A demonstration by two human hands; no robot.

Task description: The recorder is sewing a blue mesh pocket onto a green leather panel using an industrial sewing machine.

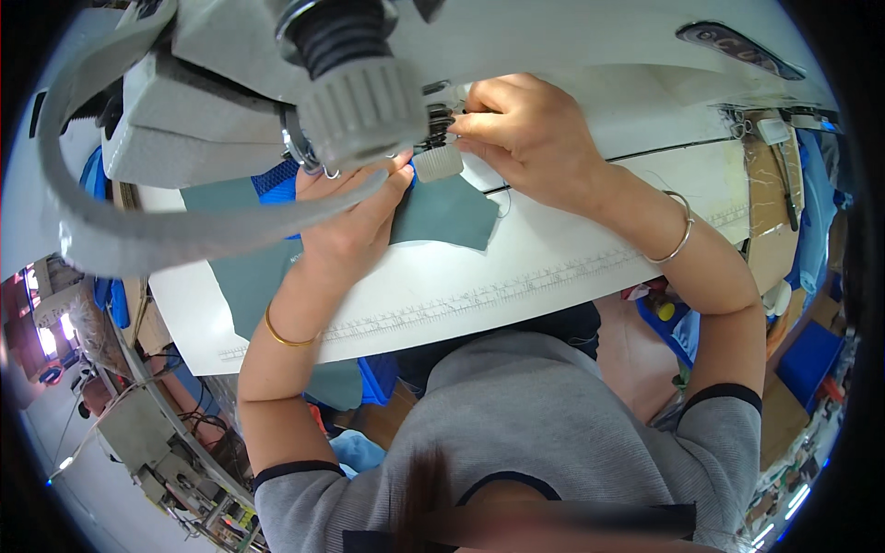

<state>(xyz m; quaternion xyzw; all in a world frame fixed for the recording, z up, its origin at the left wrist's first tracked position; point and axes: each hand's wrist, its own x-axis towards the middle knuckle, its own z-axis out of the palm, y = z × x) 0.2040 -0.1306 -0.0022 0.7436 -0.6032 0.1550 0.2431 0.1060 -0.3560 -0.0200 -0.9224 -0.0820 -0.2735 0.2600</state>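
A white sewing machine reaches over the table from above, its grey ribbed knob large in view. My left hand rests on grey-green fabric, fingertips drawn together near the machine's needle area. A bit of blue cloth shows beside that hand and between its fingers. The machine's parts hide some of the fingers. My right hand is closed in a pinch beside the spring and small ridged dial on the machine. What it pinches is too small to make out.
The white table carries a printed ruler along its near edge. A curved white arm crosses in front at left. Blue bins stand below, and a metal-framed machine is at lower left. Scissors-like tools lie at right.
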